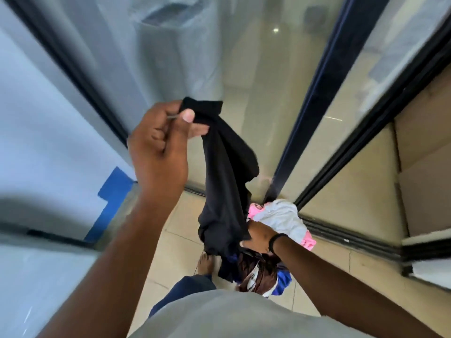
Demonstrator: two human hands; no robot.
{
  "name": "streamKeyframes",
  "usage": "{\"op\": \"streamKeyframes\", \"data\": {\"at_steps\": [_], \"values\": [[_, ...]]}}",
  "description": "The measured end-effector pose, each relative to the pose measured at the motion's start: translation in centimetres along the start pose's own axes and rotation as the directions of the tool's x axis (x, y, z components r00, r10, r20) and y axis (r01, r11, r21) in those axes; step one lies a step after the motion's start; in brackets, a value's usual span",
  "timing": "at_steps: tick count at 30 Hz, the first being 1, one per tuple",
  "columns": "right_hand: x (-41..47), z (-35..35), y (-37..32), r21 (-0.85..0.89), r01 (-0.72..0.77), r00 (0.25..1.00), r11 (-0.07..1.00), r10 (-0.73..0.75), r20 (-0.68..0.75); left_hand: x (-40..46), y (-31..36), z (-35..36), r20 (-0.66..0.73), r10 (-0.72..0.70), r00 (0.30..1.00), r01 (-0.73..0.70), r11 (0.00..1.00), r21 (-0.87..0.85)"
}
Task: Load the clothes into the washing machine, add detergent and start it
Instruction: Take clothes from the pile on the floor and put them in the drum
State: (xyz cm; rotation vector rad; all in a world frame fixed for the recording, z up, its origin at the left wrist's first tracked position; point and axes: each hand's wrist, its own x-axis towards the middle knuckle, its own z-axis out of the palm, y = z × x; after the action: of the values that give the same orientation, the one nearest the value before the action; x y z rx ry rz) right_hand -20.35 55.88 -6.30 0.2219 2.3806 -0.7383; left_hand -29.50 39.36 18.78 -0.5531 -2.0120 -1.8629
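Above the tiled floor (180,223), just before the glass sliding door (244,69), the left hand (158,145) is raised with its thumb and curled fingers pinching the top edge of a black garment (227,172), which hangs down in folds to the bundle of clothes (263,272). Lower and to the right of that garment, the right hand (258,236), a black band (274,241) at its wrist, grips the bundle, with white and pink cloth (285,218) bunched over its fingers and brown, blue and white pieces dangling beneath, near the door's dark frame (317,93).
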Motion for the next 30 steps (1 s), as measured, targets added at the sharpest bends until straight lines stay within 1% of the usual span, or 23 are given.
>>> {"op": "streamKeyframes", "data": {"at_steps": [2, 4, 5, 6, 8, 10, 12, 15, 18, 21, 23, 24, 26, 27, 28, 30], "values": [[0.8, 1.1, -0.1, -0.045, -0.043, 0.999, 0.998, 0.041, -0.027, 0.0, 0.2, -2.0, -0.059, -0.022, 0.998, 0.022, 1.000, 0.003], [0.9, 0.9, -1.5, -0.058, 0.011, 0.992, 0.998, -0.019, -0.128, -0.3, -1.1, -4.7, -0.093, -0.052, 0.994, 0.059, 0.996, 0.073], [0.9, 0.6, -2.5, -0.049, 0.051, 0.979, 0.998, -0.060, -0.192, -0.6, -2.3, -6.1, -0.099, -0.069, 0.993, 0.084, 0.986, 0.147], [1.0, 0.2, -3.2, -0.024, 0.110, 0.959, 0.994, -0.112, -0.261, -1.1, -3.6, -7.3, -0.103, -0.090, 0.991, 0.112, 0.964, 0.243], [1.2, -0.7, -5.4, -0.019, 0.252, 0.915, 0.967, -0.245, -0.321, -2.7, -6.0, -9.9, -0.147, -0.126, 0.981, 0.176, 0.897, 0.406], [1.0, -1.9, -8.2, -0.026, 0.379, 0.865, 0.925, -0.364, -0.346, -4.6, -8.0, -11.9, -0.161, -0.184, 0.970, 0.239, 0.849, 0.471], [0.4, -3.0, -11.5, -0.054, 0.486, 0.797, 0.872, -0.468, -0.381, -6.3, -9.3, -13.6, -0.150, -0.258, 0.954, 0.299, 0.813, 0.500], [-0.9, -4.2, -17.2, -0.093, 0.620, 0.706, 0.779, -0.606, -0.366, -8.4, -10.3, -16.7, -0.138, -0.363, 0.921, 0.381, 0.772, 0.509], [-2.3, -4.7, -22.6, -0.162, 0.714, 0.620, 0.681, -0.722, -0.305, -9.9, -10.0, -19.4, -0.029, -0.457, 0.889, 0.398, 0.739, 0.544], [-4.5, -4.1, -27.8, -0.230, 0.767, 0.538, 0.599, -0.796, -0.277, -11.0, -8.9, -21.9, 0.076, -0.540, 0.838, 0.461, 0.776, 0.430], [-6.0, -3.2, -31.2, -0.236, 0.820, 0.459, 0.521, -0.845, -0.273, -11.4, -8.5, -23.6, 0.118, -0.540, 0.833, 0.457, 0.792, 0.404], [-6.7, -2.6, -32.6, -0.227, 0.846, 0.418, 0.483, -0.863, -0.283, -11.5, -8.0, -24.3, 0.114, -0.534, 0.838, 0.443, 0.787, 0.429], [-7.8, -1.5, -34.7, -0.193, 0.883, 0.350, 0.428, -0.874, -0.338, -11.3, -7.2, -25.7, 0.046, -0.501, 0.864, 0.423, 0.774, 0.471], [-8.0, -1.0, -35.5, -0.155, 0.899, 0.329, 0.409, -0.866, -0.377, -11.1, -6.6, -26.6, 0.006, -0.466, 0.885, 0.403, 0.772, 0.492], [-7.9, -0.5, -35.9, -0.106, 0.913, 0.321, 0.395, -0.853, -0.411, -11.0, -6.1, -27.4, -0.022, -0.430, 0.903, 0.380, 0.773, 0.508], [-7.2, 0.6, -36.1, -0.013, 0.920, 0.348, 0.392, -0.831, -0.433, -10.8, -5.2, -29.4, -0.054, -0.365, 0.929, 0.338, 0.782, 0.524]]}}
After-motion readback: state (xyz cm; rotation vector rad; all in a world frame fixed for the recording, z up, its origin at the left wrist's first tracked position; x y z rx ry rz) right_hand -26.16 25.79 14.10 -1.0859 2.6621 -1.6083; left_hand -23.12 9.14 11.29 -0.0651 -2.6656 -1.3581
